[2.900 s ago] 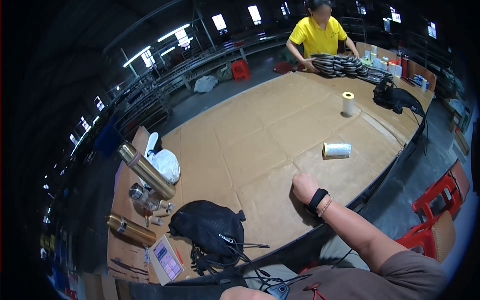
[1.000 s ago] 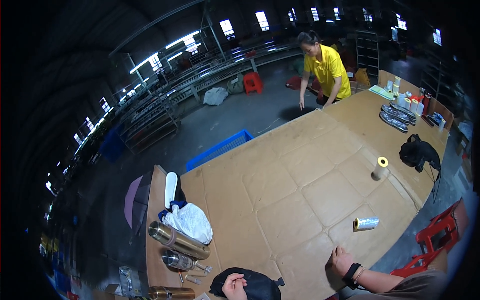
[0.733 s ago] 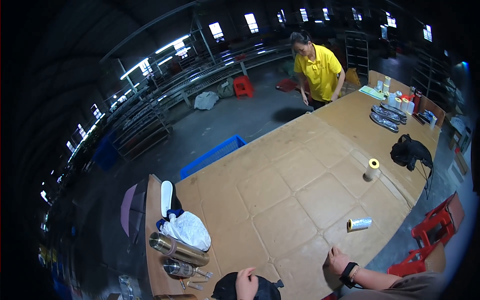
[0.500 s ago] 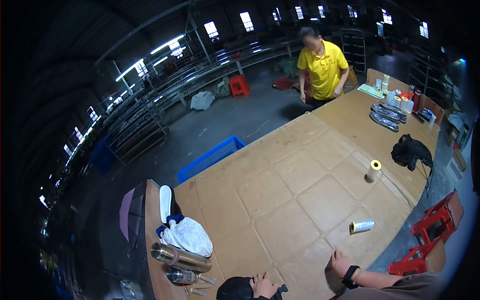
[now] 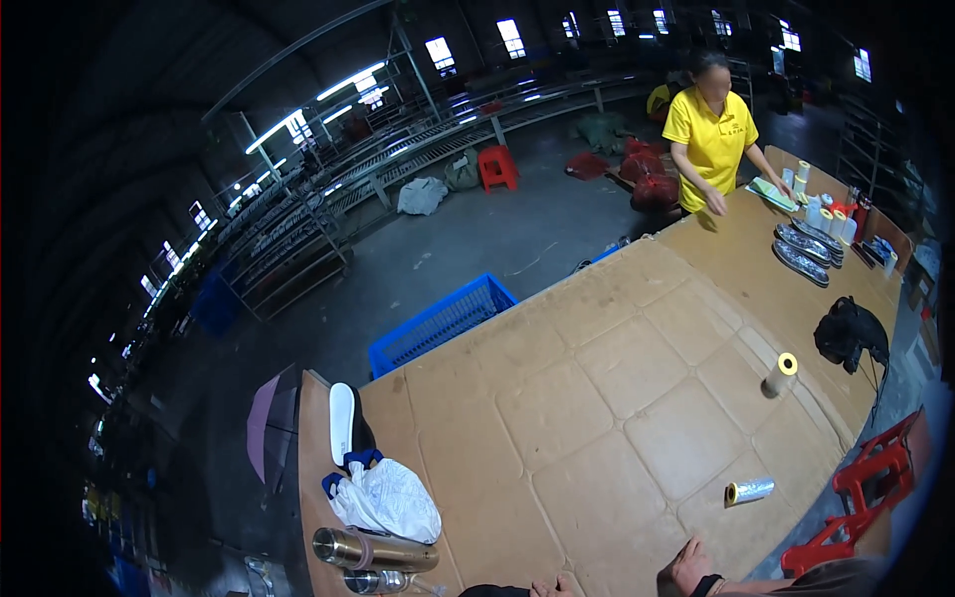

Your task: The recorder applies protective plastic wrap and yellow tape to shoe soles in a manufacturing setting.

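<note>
Hand placement, worktop (image 5: 587, 418)
Right hand (image 5: 688, 568): fingers bent, near silver roll (image 5: 753, 491); left hand (image 5: 552, 587): beside black bag (image 5: 491, 591); finger opening of both cannot be told

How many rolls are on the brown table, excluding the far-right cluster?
2: a silver cylindrical roll lying near the right hand; a pale, yellow-ended cylindrical roll standing beyond it.

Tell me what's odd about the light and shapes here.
In the head view, the table bows at its right edge and the corners go black; there, tube lights glare white amid darkness, and a shadow lies beside the right hand.
</note>
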`<state>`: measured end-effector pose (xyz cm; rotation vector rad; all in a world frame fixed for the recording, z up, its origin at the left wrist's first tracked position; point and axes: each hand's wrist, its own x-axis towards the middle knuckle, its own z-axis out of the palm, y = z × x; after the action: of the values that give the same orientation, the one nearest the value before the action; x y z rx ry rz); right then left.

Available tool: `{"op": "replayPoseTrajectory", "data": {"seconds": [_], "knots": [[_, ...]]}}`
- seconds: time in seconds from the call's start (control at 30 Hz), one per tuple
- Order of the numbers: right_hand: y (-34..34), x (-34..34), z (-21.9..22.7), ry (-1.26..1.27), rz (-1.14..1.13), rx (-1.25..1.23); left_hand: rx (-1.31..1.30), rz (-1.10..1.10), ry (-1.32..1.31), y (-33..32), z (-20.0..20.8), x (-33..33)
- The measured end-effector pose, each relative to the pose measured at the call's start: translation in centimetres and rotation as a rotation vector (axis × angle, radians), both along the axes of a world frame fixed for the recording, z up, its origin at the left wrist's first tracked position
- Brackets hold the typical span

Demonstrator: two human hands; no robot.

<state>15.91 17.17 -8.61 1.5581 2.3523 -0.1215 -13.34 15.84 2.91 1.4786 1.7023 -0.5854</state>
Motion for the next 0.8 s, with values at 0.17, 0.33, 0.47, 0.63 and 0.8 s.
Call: {"op": "replayPoseTrajectory", "data": {"seconds": [0.17, 0.33, 0.47, 0.63, 0.8], "knots": [[-0.3, -0.1, -0.1, 0.004, 0.011, -0.008, 0.109, 0.065, -0.018, -1.0, -1.9, -0.1], [-1.1, -0.8, 0.2, -0.008, 0.009, -0.05, 0.251, -0.019, 0.073, -2.3, -3.2, -0.5], [-0.3, -2.1, 1.8, -0.009, -0.088, -0.152, 0.399, -0.174, 0.23, -1.9, -4.6, -1.0], [2.1, -4.1, 3.6, -0.047, 0.145, -0.149, 0.189, -0.079, 0.063, -0.9, -8.0, -5.6], [8.7, -4.4, 10.9, 0.323, 0.026, -0.246, 0.78, -0.006, -0.421, 4.2, 6.7, 1.9]]}}
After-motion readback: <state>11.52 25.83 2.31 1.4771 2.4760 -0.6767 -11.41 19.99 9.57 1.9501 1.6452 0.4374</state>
